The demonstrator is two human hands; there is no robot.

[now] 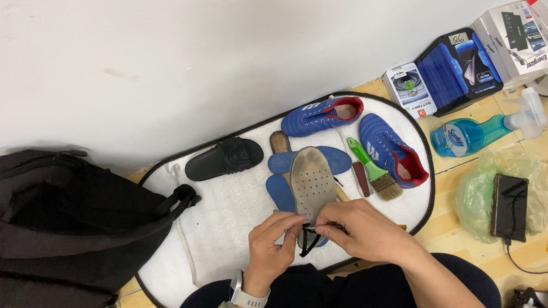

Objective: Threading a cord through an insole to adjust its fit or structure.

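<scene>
My left hand (272, 242) and my right hand (361, 229) meet over a white oval mat (224, 201), both pinching a thin black shoelace (308, 238) whose ends hang down between them. A worn grey perforated insole (313, 181) lies just beyond my fingers, on top of two blue insoles (280, 190). A white watch sits on my left wrist. Farther back lie two blue shoes with red lining (324, 114) (393, 152).
A green-handled brush (375, 171) and a small dark brush lie beside the insoles. A black slide sandal (224, 158) rests at the mat's left. A black backpack (59, 225) is far left. A blue spray bottle (475, 133), boxes and a phone (509, 206) on a plastic bag sit at the right.
</scene>
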